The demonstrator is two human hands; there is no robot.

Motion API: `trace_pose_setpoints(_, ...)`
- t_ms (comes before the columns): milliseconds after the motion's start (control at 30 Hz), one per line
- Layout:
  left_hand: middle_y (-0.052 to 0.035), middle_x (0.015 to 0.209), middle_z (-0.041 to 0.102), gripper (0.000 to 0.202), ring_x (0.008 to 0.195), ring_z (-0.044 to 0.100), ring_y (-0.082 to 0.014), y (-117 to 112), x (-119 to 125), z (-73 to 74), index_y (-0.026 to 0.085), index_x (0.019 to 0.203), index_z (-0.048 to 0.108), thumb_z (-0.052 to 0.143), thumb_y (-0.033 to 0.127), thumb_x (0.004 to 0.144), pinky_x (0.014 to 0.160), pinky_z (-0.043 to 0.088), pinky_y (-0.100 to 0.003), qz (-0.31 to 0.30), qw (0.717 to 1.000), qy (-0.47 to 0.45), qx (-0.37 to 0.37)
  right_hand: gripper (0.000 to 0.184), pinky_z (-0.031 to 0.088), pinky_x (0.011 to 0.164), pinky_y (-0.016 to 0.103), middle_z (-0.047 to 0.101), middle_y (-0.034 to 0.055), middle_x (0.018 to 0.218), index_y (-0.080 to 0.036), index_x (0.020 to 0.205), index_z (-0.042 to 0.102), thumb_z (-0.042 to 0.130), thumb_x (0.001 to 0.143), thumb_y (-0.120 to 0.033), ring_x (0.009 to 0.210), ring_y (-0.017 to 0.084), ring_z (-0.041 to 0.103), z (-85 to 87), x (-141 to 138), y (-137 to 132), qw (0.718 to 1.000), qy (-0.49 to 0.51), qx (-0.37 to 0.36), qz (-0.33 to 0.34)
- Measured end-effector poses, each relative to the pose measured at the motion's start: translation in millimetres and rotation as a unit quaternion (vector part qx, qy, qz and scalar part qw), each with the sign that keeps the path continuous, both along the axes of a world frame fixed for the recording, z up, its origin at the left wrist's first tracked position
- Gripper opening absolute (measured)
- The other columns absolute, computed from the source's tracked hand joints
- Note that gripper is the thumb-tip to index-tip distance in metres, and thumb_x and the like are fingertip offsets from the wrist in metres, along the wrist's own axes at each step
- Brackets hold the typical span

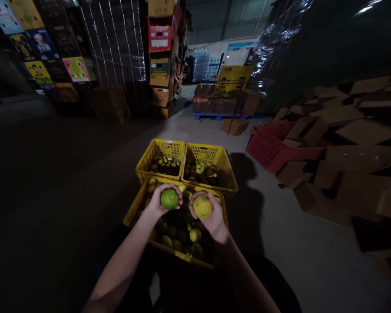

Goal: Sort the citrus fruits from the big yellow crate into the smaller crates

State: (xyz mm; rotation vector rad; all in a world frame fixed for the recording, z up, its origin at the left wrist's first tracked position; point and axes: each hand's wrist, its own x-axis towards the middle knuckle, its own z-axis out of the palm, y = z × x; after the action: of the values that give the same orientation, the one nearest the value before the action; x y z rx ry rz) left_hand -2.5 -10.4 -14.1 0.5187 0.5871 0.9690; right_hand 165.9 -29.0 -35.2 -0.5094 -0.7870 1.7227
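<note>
My left hand (158, 201) is closed around a green citrus fruit (169, 198), palm up. Beside it, my right hand (213, 217) grips a yellow citrus fruit (202, 207). Both hands hover over the near yellow crate (135, 208), which is full of several green and yellow fruits. Beyond it stand two more yellow crates side by side, the far left crate (146, 163) and the far right crate (227, 171), each partly filled with fruit.
A red crate (269, 150) lies tipped at the right beside a heap of flattened cardboard boxes (352, 143). Stacked cartons (163, 56) and wrapped pallets (117, 48) stand behind. A blue pallet (220, 116) holds boxes. Bare concrete floor (296, 252) lies right.
</note>
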Motion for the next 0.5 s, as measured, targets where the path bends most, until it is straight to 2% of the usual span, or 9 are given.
trace_pose_setpoints(100,-0.0045,0.066,0.062,0.022,0.056,0.061,-0.015,3,2,-0.5,0.012,0.073,0.061,0.053,0.032,0.078,0.046,0.052,-0.024,0.048,0.994,-0.037,-0.085,0.03,0.042,0.039,0.023,0.066,0.0024,0.065,-0.017,0.077,0.065,0.061,0.076,-0.047,0.051,0.015,0.06,-1.2,-1,5,0.995,0.015,-0.094,0.0)
trace_pose_setpoints(167,-0.0048,0.071,0.064,0.021,0.064,0.064,-0.0154,8,4,-3.4,0.013,0.083,0.062,0.05,0.031,0.081,0.055,0.056,-0.025,0.107,0.981,-0.078,-0.141,0.026,0.05,0.047,0.025,0.069,0.002,0.071,-0.018,0.083,0.065,0.06,0.078,-0.043,0.057,0.016,0.063,-3.6,-1,9,0.988,0.033,-0.15,-0.012)
trace_pose_setpoints(300,-0.0074,0.079,0.066,0.026,0.077,0.066,-0.0197,18,6,-10.5,0.012,0.101,0.059,0.043,0.028,0.087,0.065,0.059,-0.031,0.219,0.947,-0.116,-0.202,0.02,0.056,0.065,0.029,0.072,0.0048,0.081,-0.018,0.09,0.064,0.05,0.086,-0.031,0.069,0.018,0.068,-9.2,-3,15,0.976,0.085,-0.196,-0.037)
trace_pose_setpoints(400,-0.0108,0.087,0.066,0.034,0.083,0.066,-0.0219,21,7,-12.4,0.011,0.111,0.056,0.036,0.031,0.092,0.061,0.06,-0.031,0.22,0.942,-0.123,-0.22,0.026,0.058,0.067,0.027,0.073,0.0045,0.081,-0.018,0.095,0.063,0.039,0.091,-0.026,0.075,0.017,0.069,-10.5,-4,18,0.967,0.106,-0.229,-0.043)
trace_pose_setpoints(500,-0.0119,0.09,0.065,0.038,0.086,0.066,-0.0224,21,9,-12.7,0.011,0.114,0.054,0.031,0.034,0.094,0.057,0.06,-0.028,0.207,0.945,-0.119,-0.221,0.029,0.059,0.064,0.028,0.073,0.0027,0.083,-0.02,0.101,0.062,0.034,0.094,-0.028,0.078,0.017,0.069,-9.7,-5,19,0.959,0.118,-0.254,-0.037)
